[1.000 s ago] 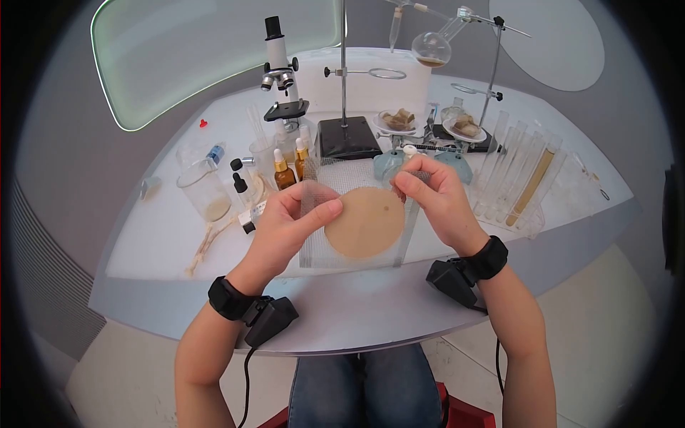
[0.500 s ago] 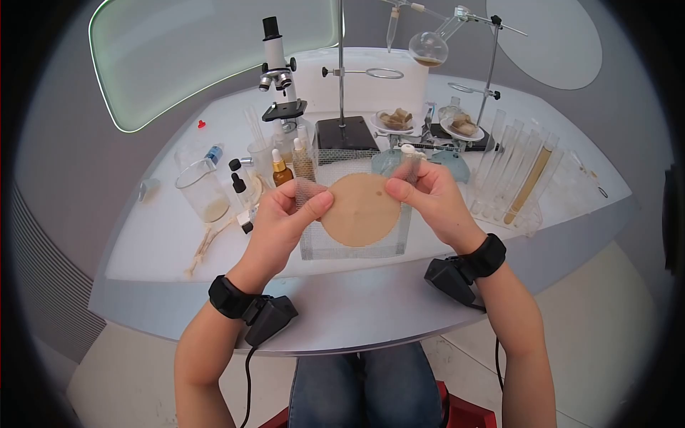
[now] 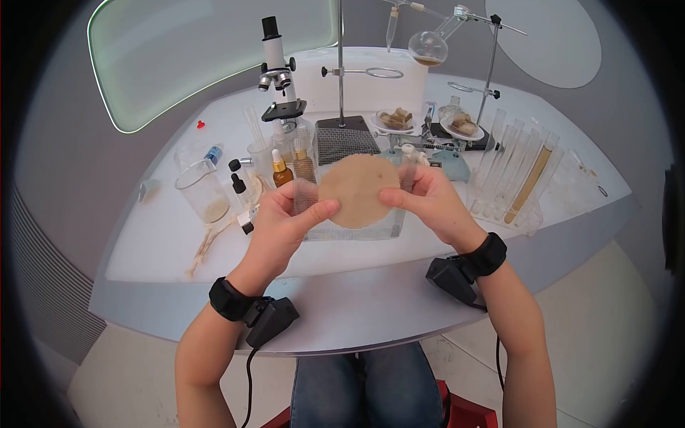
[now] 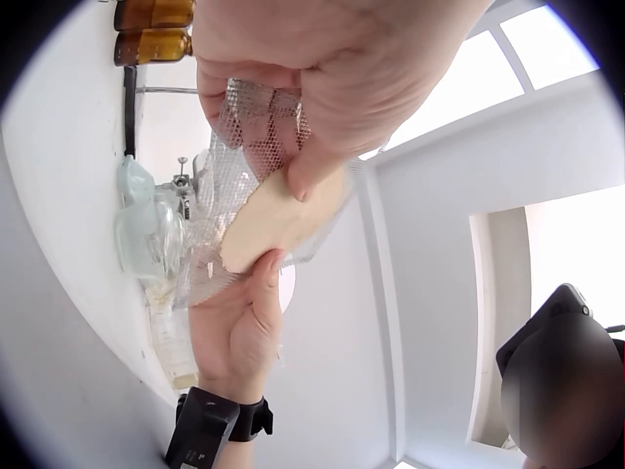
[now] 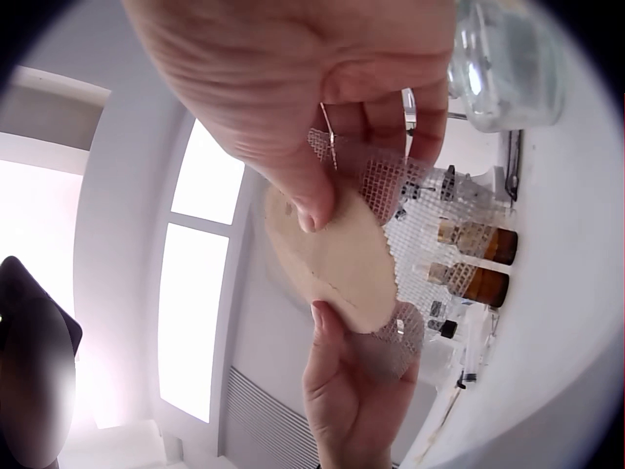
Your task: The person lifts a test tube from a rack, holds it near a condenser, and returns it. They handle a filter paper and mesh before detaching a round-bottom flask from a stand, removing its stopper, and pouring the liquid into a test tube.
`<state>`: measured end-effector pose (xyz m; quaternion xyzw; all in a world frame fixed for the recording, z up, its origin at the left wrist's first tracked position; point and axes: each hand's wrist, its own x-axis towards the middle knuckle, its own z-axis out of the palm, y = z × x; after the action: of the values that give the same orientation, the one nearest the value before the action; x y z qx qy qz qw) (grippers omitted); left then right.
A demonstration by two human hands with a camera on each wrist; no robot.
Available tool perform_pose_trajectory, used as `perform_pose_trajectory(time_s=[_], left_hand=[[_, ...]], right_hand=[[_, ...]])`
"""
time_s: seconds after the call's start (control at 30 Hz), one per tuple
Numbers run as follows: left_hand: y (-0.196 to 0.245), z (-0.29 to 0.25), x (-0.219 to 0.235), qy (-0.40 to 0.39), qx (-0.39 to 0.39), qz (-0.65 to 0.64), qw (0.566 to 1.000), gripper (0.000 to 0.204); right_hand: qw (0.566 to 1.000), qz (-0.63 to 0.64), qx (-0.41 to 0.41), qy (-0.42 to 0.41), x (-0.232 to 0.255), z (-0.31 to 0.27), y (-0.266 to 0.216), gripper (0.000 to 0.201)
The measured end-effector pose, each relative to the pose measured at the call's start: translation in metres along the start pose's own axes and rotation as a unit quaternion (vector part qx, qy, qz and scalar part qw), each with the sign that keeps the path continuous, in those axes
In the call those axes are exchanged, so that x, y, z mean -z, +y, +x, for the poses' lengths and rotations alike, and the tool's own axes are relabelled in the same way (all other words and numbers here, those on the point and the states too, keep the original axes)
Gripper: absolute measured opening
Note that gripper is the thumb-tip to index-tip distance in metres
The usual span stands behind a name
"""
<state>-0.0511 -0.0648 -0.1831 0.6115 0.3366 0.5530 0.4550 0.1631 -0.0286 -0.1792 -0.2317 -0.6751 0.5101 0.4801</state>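
Note:
A square of wire mesh [image 3: 349, 232] with a round tan disc [image 3: 359, 191] on its near face is held up above the table. The left hand [image 3: 284, 225] pinches its left edge, thumb on the disc's lower left and fingers behind the mesh. On the other side the right hand [image 3: 440, 207] pinches the right edge, its thumb at the disc's right rim. In the left wrist view the disc [image 4: 278, 220] lies flat against the mesh [image 4: 210, 239]. Fingers show through the mesh [image 5: 430, 225] in the right wrist view.
A microscope [image 3: 278, 71] and a stand base [image 3: 346, 146] are behind the mesh. Dropper bottles [image 3: 282, 173] and a beaker [image 3: 203, 192] stand left. A balance [image 3: 457, 165] with two loaded dishes is behind right, near a rack of test tubes [image 3: 529, 184]. A round flask [image 3: 429, 48] hangs above.
The mesh and disc have risen and tilted, moving away from the table's front edge. The right thumb has come onto the disc's edge; the left hand keeps its pinch.

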Motion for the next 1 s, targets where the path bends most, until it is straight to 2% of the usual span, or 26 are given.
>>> perform_pose_trajectory(time_s=[0.07,0.17,0.23,0.47,0.63,1.0], left_hand=[[0.001,0.000,0.000,0.004,0.012,-0.009,1.000,0.017],[0.003,-0.001,0.000,-0.014,0.049,-0.028,0.998,0.021],[0.003,-0.001,-0.001,-0.024,0.066,0.014,0.997,0.026],[0.000,-0.001,0.000,-0.036,0.073,-0.028,0.996,0.029],[0.004,-0.003,0.000,-0.084,0.096,-0.088,0.988,0.033],[0.003,-0.003,-0.001,-0.096,0.106,-0.127,0.982,0.034]], right_hand=[[1.000,-0.004,-0.015,-0.017,0.003,0.000,0.002,0.023],[1.000,-0.004,0.003,-0.020,0.004,0.000,0.004,0.023],[1.000,-0.012,0.004,-0.010,0.006,0.001,0.005,0.021],[0.998,0.031,-0.012,-0.053,0.000,-0.004,-0.006,0.030],[0.994,0.062,-0.018,-0.090,0.004,-0.005,-0.004,0.036],[0.989,0.103,-0.038,-0.096,0.001,-0.006,-0.007,0.037]])
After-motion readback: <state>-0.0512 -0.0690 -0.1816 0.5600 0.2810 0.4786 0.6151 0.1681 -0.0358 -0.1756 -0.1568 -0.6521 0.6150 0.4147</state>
